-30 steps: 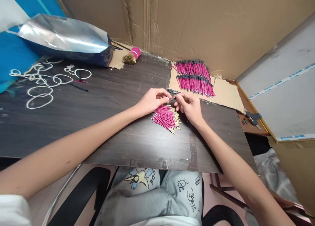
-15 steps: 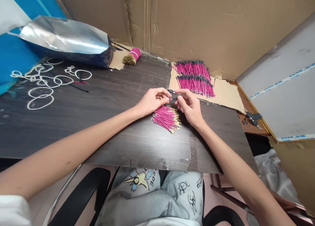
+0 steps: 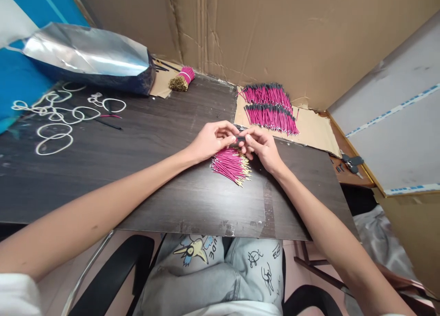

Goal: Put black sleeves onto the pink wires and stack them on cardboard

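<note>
My left hand (image 3: 216, 141) pinches magenta wires, of which only a small bit shows at the fingertips. Black sleeves (image 3: 241, 139) cover the wire ends between my two hands. From the other side, the thumb and fingers of my right hand (image 3: 263, 147) close on these sleeves; how many there are I cannot tell. Just below the hands lies a loose pile of magenta wires (image 3: 227, 164) with gold-coloured tips pointing right. Small dark pieces (image 3: 239, 128) lie right behind my fingertips, partly hidden.
Black-ended magenta wires (image 3: 271, 118) lie in two rows on a cardboard sheet (image 3: 318, 135). A banded wire bundle (image 3: 182, 79) lies at the back. To the left are a silver bag (image 3: 89, 50) and white loops (image 3: 55, 139). Keys (image 3: 352, 162) sit far right.
My right hand has moved slightly left, closer to my left hand, and the gap between the fingertips has narrowed. The whole view has shifted a little.
</note>
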